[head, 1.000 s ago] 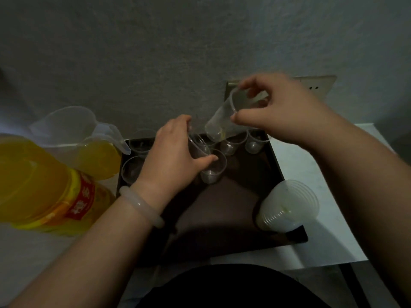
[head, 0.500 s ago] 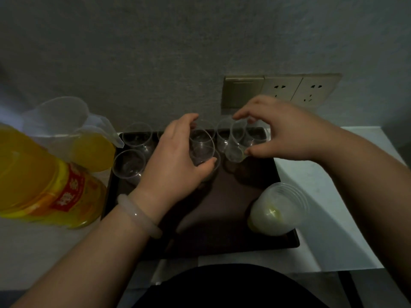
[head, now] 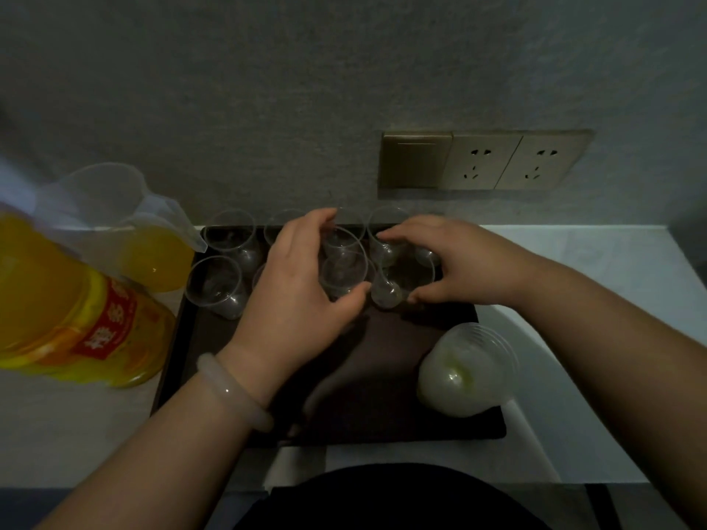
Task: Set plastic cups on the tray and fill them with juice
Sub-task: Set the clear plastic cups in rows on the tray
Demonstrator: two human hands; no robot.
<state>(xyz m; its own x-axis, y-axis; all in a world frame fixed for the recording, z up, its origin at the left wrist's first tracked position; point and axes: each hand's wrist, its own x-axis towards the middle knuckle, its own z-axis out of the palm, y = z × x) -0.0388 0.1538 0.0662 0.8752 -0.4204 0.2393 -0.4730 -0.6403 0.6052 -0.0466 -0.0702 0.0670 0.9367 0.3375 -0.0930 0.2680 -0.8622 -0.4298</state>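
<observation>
1. Gripping one clear plastic cup (head: 344,271) in the left hand (head: 302,288): thumb on the near wall, fingers (head: 325,223) curled round the far side. Standing on the dark tray (head: 382,415).
2. Pinching a second clear cup (head: 401,279) in the right hand (head: 455,262) in a narrow grip, thumb near, forefinger over the far rim. Cannot tell whether seated on the tray or just above it.
3. More empty cups, among them one (head: 218,285) left of the left fingers, others in a row beyond both sets of fingers. No juice visible in any.
4. Nested stack of cups (head: 465,371) lying on its side, nearer than the right fingers, at the tray's near right corner.
5. Handling, as a judgement: very light, thin-walled and springy, easily dented or tipped, smooth enough to slip. Best taken lightly by the side wall just under the rim, never squeezed.
6. Round, tapered shapes, wider at the rim, glossy and see-through. Tray flat, matte, with a low lip.
7. Orange juice well left of the left fingers: a big soft-sided bottle (head: 57,300) with a red label, and a translucent spouted jug (head: 153,258), part full, both on the pale bench (head: 593,281).
</observation>
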